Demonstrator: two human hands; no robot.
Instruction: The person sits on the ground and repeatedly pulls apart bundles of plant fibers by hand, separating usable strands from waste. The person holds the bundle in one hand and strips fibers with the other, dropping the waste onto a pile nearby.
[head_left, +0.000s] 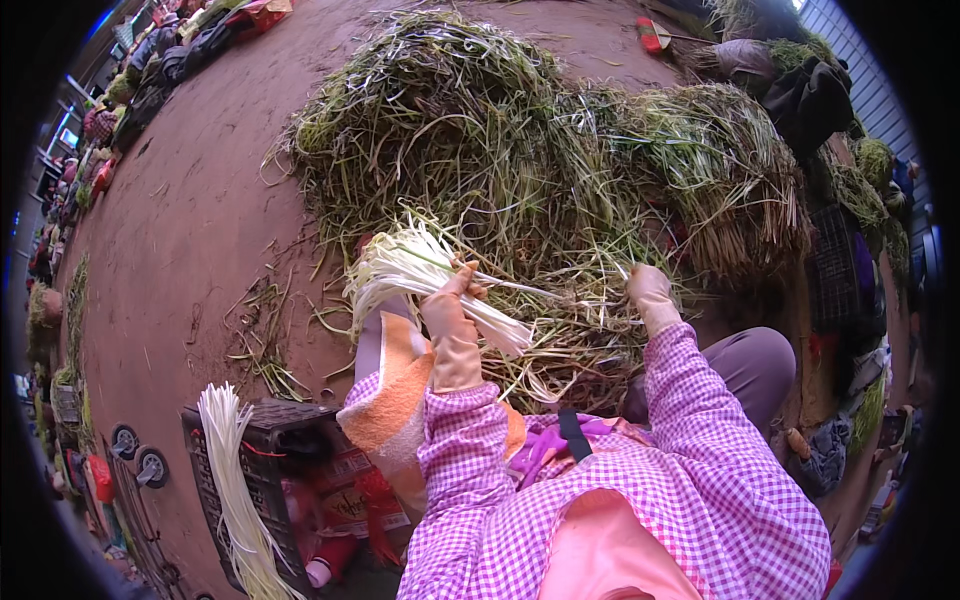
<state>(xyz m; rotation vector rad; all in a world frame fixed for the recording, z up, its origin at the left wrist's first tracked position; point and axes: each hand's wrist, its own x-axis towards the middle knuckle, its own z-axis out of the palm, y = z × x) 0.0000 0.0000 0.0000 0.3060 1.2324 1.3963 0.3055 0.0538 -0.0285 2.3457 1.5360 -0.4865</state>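
Observation:
My left hand (455, 300), in a tan rubber glove, is wrapped round a thick bundle of long pale stalks (400, 265). White cut-looking ends stick out on the right of the fist, and the wider, tangled part lies to its left over my knee. To the right, my right hand (650, 288), gloved the same way, is closed with its fingertips pinched at a thin stalk (622, 270). It is just above the near edge of a big heap of green and dry stalks (450, 130). The heap's loose litter lies between both hands.
A black plastic crate (215, 480) stands at the lower left, with another pale bundle (240, 490) laid across it and red packages inside. An orange towel (390, 400) covers my left leg. More grassy stalks (700, 150) lie at the right; a small wheeled cart (150, 468) stands far left.

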